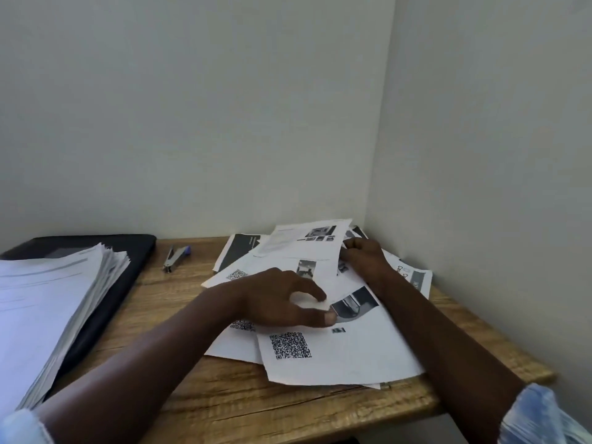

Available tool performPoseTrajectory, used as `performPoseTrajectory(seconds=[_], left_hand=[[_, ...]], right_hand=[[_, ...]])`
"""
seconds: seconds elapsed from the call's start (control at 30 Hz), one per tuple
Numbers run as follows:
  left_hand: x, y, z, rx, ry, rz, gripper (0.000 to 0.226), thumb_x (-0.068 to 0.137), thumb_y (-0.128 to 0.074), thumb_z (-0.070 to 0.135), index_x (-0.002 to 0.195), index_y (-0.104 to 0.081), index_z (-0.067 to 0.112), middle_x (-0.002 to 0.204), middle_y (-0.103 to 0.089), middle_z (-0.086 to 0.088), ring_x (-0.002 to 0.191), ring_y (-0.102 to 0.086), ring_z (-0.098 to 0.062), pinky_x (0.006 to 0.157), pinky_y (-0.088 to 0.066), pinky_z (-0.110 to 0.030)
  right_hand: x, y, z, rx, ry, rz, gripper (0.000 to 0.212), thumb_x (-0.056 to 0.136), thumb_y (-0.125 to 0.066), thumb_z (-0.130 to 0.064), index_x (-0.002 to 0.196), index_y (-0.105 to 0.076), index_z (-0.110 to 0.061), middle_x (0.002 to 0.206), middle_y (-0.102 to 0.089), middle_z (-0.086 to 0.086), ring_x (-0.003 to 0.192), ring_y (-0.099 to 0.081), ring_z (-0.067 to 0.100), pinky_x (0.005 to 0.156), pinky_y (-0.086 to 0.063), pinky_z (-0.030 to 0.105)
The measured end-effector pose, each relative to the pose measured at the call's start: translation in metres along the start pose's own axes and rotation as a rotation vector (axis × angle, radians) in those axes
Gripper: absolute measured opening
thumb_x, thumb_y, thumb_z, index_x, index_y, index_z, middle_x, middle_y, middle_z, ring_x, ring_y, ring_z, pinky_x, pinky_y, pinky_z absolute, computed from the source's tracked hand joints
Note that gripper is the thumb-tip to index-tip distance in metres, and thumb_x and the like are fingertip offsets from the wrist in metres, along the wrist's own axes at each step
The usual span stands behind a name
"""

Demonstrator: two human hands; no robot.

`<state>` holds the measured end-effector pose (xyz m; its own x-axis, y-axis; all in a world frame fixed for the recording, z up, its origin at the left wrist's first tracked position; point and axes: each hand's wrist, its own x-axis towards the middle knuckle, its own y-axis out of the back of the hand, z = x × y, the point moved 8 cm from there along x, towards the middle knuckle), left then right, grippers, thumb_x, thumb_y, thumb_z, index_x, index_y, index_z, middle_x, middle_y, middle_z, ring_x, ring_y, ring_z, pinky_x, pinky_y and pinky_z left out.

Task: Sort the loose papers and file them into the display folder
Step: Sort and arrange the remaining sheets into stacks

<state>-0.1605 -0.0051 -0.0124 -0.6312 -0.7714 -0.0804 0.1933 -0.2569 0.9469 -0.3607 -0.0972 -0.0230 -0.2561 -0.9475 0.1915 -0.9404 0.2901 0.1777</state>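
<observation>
Two hands dig in a messy pile of papers on a wooden table (224,395).

Near on the left, a thick neat stack (41,302) lies on top of the black folder (134,251); I cannot tell if any sheet is inside it. On the right, the loose papers (339,357) lie crisscross, white with square codes and small grey pictures. The left hand (282,299) pinches one of them between thumb and finger. Farther back, the right hand (362,254) grips the edge of a lifted sheet (301,243).
</observation>
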Motion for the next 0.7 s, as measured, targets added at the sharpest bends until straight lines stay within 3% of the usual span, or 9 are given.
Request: performPoseTrajectory(seconds=[0.07,0.13,0.17,0.23,0.3,0.37,0.5,0.7], left_hand=[[0.002,0.006,0.006,-0.06,-0.081,0.084,0.064,0.083,-0.06,0.081,0.137,-0.06,0.047,0.14,-0.06,0.022,0.124,-0.056,0.001,0.111,-0.041,-0.03],[0.001,0.016,0.011,-0.137,-0.155,0.23,0.052,0.087,-0.065,0.071,0.129,-0.067,0.041,0.117,-0.071,0.02,0.103,-0.062,0.007,0.099,-0.049,-0.027],[0.0,0.023,0.011,-0.138,-0.17,0.326,0.049,0.088,-0.066,0.068,0.127,-0.067,0.04,0.115,-0.071,0.02,0.103,-0.062,0.006,0.098,-0.049,-0.029],[0.0,0.029,0.007,-0.015,-0.141,0.448,0.056,0.088,-0.066,0.067,0.137,-0.058,0.041,0.141,-0.058,0.017,0.13,-0.049,-0.002,0.114,-0.038,-0.038],[0.004,0.02,0.0,0.146,-0.073,0.378,0.075,0.086,-0.064,0.072,0.152,-0.04,0.044,0.167,-0.026,0.012,0.153,-0.02,-0.012,0.126,-0.015,-0.043],[0.006,0.008,-0.005,0.207,-0.054,0.263,0.083,0.085,-0.06,0.076,0.156,-0.03,0.046,0.171,-0.011,0.012,0.157,-0.007,-0.011,0.127,-0.002,-0.047],[0.007,-0.001,0.0,0.173,-0.09,0.208,0.08,0.083,-0.057,0.081,0.153,-0.034,0.049,0.168,-0.02,0.016,0.155,-0.012,-0.008,0.127,0.002,-0.049],[0.009,-0.001,0.004,0.193,-0.139,0.246,0.084,0.076,-0.051,0.09,0.147,-0.045,0.046,0.162,-0.032,0.017,0.151,-0.022,-0.007,0.126,-0.005,-0.051]], right_hand=[[-0.001,-0.001,-0.002,0.018,0.017,0.001,0.019,0.084,-0.077,-0.003,0.071,-0.065,-0.01,0.069,-0.068,0.012,0.056,-0.061,0.019,0.058,-0.053,0.028],[-0.001,-0.001,-0.002,0.056,0.038,0.001,0.019,0.085,-0.08,-0.012,0.071,-0.067,-0.014,0.078,-0.072,0.013,0.067,-0.065,0.021,0.073,-0.057,0.039],[-0.002,-0.001,-0.004,0.085,0.051,-0.002,0.018,0.085,-0.081,-0.017,0.073,-0.068,-0.015,0.084,-0.074,0.016,0.072,-0.067,0.022,0.08,-0.058,0.042],[-0.005,-0.002,-0.01,0.107,0.089,-0.014,0.02,0.079,-0.085,-0.032,0.075,-0.073,-0.016,0.1,-0.075,0.02,0.081,-0.069,0.024,0.089,-0.058,0.047],[-0.006,-0.004,-0.011,0.109,0.103,-0.039,0.03,0.067,-0.084,-0.048,0.079,-0.076,-0.021,0.109,-0.072,0.021,0.086,-0.07,0.026,0.094,-0.057,0.054],[-0.009,-0.006,-0.014,0.134,0.105,-0.071,0.034,0.064,-0.084,-0.05,0.082,-0.076,-0.022,0.113,-0.07,0.023,0.085,-0.07,0.027,0.093,-0.057,0.055],[-0.018,-0.009,-0.022,0.153,0.104,-0.102,0.015,0.081,-0.083,-0.037,0.078,-0.073,-0.026,0.104,-0.071,0.025,0.077,-0.067,0.025,0.079,-0.057,0.044],[-0.018,-0.012,-0.022,0.186,0.097,-0.104,0.027,0.074,-0.085,-0.045,0.085,-0.074,-0.024,0.113,-0.071,0.022,0.085,-0.07,0.029,0.086,-0.058,0.05]])
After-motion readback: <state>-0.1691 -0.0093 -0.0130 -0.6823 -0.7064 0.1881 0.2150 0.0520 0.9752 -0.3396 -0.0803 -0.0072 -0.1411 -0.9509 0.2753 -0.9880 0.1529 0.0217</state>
